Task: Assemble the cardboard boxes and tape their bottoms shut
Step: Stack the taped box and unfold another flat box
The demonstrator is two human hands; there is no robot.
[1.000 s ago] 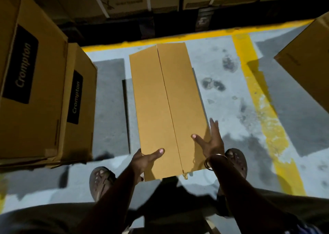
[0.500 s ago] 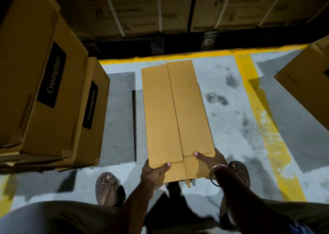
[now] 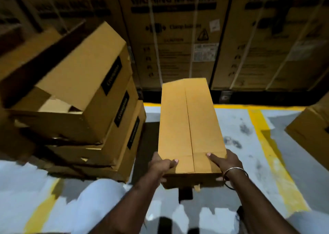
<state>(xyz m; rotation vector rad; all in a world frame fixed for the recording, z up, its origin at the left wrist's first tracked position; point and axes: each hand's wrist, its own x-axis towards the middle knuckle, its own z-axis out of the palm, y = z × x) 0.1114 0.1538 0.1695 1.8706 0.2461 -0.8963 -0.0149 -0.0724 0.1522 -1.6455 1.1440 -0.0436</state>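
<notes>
The box (image 3: 190, 127) is held off the floor (image 3: 249, 144) in front of the person, its long axis running straight away from the body, the closed flaps' seam facing up along that axis. Both hands clasp its near end, one at each corner. The left hand (image 3: 161, 164) wraps the near-left corner, thumb lying on top and fingers out of sight beneath. The right hand (image 3: 225, 161) does the same on the near-right corner, thumb on top beside the short tape strip. Neither is nearer; the far end hangs free. A stack (image 3: 85, 100) of assembled boxes stands just left, probably where this one goes.
</notes>
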